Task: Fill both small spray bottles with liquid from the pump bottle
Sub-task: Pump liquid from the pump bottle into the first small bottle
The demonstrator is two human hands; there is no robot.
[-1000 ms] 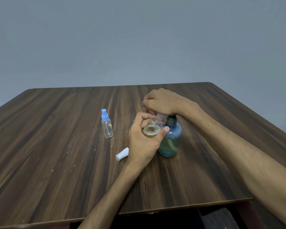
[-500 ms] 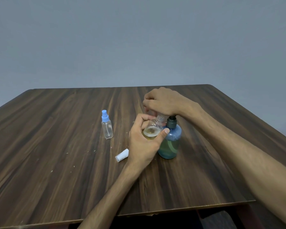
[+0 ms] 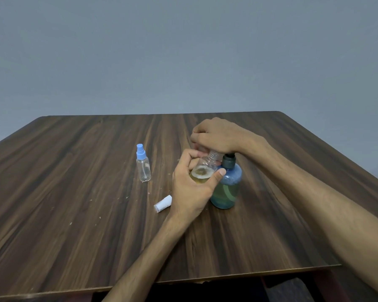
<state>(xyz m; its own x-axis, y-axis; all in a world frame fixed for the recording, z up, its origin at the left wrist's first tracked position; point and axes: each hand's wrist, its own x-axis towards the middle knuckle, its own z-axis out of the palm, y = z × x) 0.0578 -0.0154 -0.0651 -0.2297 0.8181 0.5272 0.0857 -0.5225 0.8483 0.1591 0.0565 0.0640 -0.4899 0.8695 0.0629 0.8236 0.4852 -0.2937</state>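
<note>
My left hand (image 3: 191, 190) grips a small clear spray bottle (image 3: 203, 171) with its cap off, tilted toward the pump, with yellowish foamy liquid in it. Its threaded neck sits under my right hand (image 3: 218, 136), which rests curled on top of the blue-green pump bottle (image 3: 226, 188); the pump head is hidden under that hand. A second small spray bottle (image 3: 143, 165) with a light-blue sprayer stands upright to the left and looks empty. A white cap (image 3: 162, 204) lies on its side beside my left wrist.
Everything rests on a dark wooden table (image 3: 74, 203) with scattered crumbs on its left half. The near edge runs across the bottom of the view, with dark objects below it at the lower right. A plain grey wall stands behind.
Both hands and the bottles hold almost the same pose; the view has only shifted slightly.
</note>
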